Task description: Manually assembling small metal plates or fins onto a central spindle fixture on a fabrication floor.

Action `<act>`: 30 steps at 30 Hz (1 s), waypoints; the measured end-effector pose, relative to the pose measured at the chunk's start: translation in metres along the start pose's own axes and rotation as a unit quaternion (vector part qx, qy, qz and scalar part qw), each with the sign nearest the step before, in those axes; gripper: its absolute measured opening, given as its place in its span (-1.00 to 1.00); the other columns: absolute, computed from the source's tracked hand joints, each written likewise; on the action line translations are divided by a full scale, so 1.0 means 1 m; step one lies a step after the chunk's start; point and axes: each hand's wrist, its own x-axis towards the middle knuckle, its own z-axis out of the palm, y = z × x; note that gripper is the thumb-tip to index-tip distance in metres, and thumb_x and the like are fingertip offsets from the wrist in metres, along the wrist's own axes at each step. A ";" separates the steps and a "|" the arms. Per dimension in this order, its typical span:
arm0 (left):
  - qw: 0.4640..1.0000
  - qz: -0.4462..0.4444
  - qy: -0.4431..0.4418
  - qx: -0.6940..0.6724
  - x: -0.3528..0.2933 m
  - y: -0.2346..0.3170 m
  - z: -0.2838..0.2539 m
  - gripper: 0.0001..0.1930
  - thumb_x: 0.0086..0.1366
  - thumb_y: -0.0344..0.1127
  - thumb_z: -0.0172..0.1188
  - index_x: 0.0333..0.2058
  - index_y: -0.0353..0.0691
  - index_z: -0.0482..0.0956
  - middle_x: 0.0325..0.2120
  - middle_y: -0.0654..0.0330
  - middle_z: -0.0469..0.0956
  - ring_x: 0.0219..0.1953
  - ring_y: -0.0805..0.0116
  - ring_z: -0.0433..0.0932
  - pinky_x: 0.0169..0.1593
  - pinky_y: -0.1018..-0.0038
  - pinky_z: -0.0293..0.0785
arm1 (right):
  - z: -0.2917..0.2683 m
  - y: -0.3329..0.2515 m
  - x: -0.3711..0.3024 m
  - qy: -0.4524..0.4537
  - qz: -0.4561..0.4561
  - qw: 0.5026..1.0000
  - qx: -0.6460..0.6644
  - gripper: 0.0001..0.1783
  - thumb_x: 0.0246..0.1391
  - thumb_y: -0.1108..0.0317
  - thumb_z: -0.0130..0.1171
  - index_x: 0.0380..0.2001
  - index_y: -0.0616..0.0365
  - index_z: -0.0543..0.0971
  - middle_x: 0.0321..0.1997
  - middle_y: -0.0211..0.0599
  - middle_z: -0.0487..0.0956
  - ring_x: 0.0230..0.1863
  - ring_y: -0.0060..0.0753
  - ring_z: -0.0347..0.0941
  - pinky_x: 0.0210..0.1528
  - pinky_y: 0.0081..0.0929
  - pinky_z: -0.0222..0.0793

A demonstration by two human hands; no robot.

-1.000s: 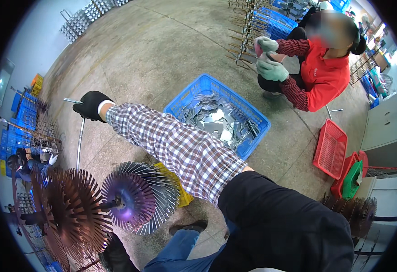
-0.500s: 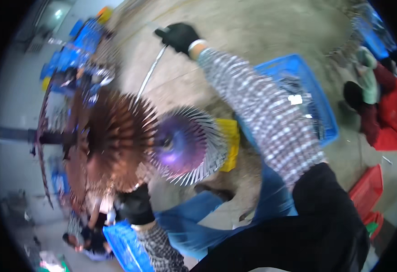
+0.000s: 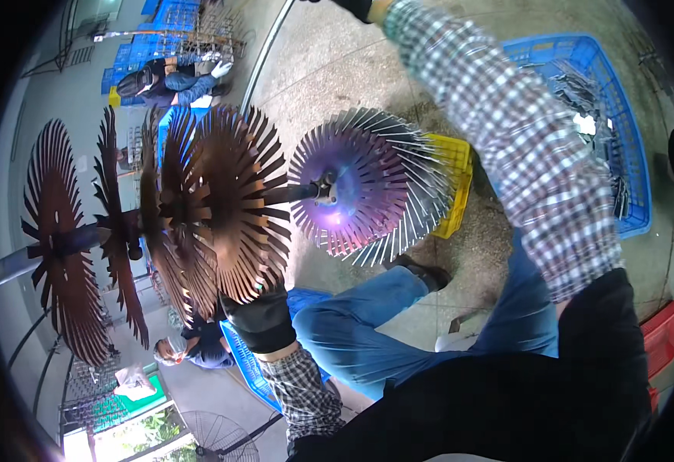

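Several coppery slotted discs (image 3: 233,200) sit side by side on a dark shaft (image 3: 13,269). At the shaft's right end is a purple-tinted disc (image 3: 345,185) with silvery strips (image 3: 429,185) fanned around its rim. My right hand (image 3: 355,6), in a black glove, is mostly cut off by the top edge. It grips the upper end of a thin metal rod (image 3: 264,58), whose lower end reaches the coppery discs' upper rim. Below those discs, my black-gloved left hand (image 3: 258,317) is against their lower edge. Its fingers are hidden behind the blades.
A yellow crate (image 3: 452,185) stands behind the fanned strips. To the right is a blue crate (image 3: 637,154) holding grey metal pieces, with a red crate (image 3: 664,339) below it. Two people (image 3: 152,81) (image 3: 198,346) are at left, and a fan (image 3: 217,439) stands low.
The whole view has shifted and sharpened, bringing more discs into sight. My right hand now lies at the top edge, still on the rod. My left hand stays at the discs' lower rim.
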 end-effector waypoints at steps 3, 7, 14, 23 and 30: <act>0.989 0.087 0.021 0.118 0.006 0.007 -0.001 -0.51 0.27 -0.43 0.23 0.19 -0.36 0.50 0.09 -0.03 0.61 -0.03 0.12 0.67 -0.10 0.41 0.65 | -0.015 0.045 -0.025 -0.118 -0.026 0.993 0.017 -0.52 0.24 -0.01 0.22 -0.13 0.26 0.64 -0.21 -0.15 0.60 -0.37 -0.24 0.41 -0.25 -0.38 0.39; 0.911 0.238 -0.013 0.337 -0.046 -0.053 0.014 -0.52 0.28 -0.16 0.23 0.12 -0.25 0.49 -0.14 -0.04 0.64 -0.23 0.17 0.65 -0.08 0.30 0.63 | -0.031 0.113 -0.083 -0.256 -0.038 0.965 0.051 -0.52 0.28 0.02 0.18 -0.07 0.29 0.60 -0.11 -0.11 0.57 -0.26 -0.16 0.40 -0.13 -0.31 0.34; 0.993 -0.019 -0.047 0.107 -0.015 -0.015 -0.015 -0.68 0.22 -0.33 0.26 -0.07 -0.32 0.61 -0.32 0.03 0.66 -0.42 0.19 0.62 -0.30 0.31 0.61 | 0.004 0.301 -0.222 -0.452 -0.108 0.872 0.153 -0.51 0.34 0.08 0.11 0.05 0.34 0.54 0.06 -0.05 0.52 -0.07 -0.03 0.39 0.09 -0.20 0.27; 0.992 -0.101 -0.030 -0.074 -0.007 0.004 0.005 -0.82 0.26 -0.45 0.20 -0.20 -0.34 0.69 -0.40 0.11 0.68 -0.47 0.23 0.59 -0.37 0.39 0.51 | -0.015 0.374 -0.219 -0.714 -0.182 0.665 0.125 -0.48 0.42 0.16 0.02 0.20 0.40 0.46 0.28 0.04 0.45 0.18 0.15 0.37 0.36 -0.05 0.17; 0.993 0.015 -0.018 0.114 -0.011 -0.005 -0.002 -0.74 0.27 -0.35 0.22 -0.11 -0.30 0.70 -0.42 0.14 0.69 -0.43 0.20 0.62 -0.28 0.42 0.56 | -0.001 0.183 -0.178 -0.598 -0.180 0.779 -0.052 -0.53 0.41 0.19 0.03 0.15 0.38 0.50 0.18 -0.03 0.50 0.10 0.03 0.41 0.25 -0.15 0.24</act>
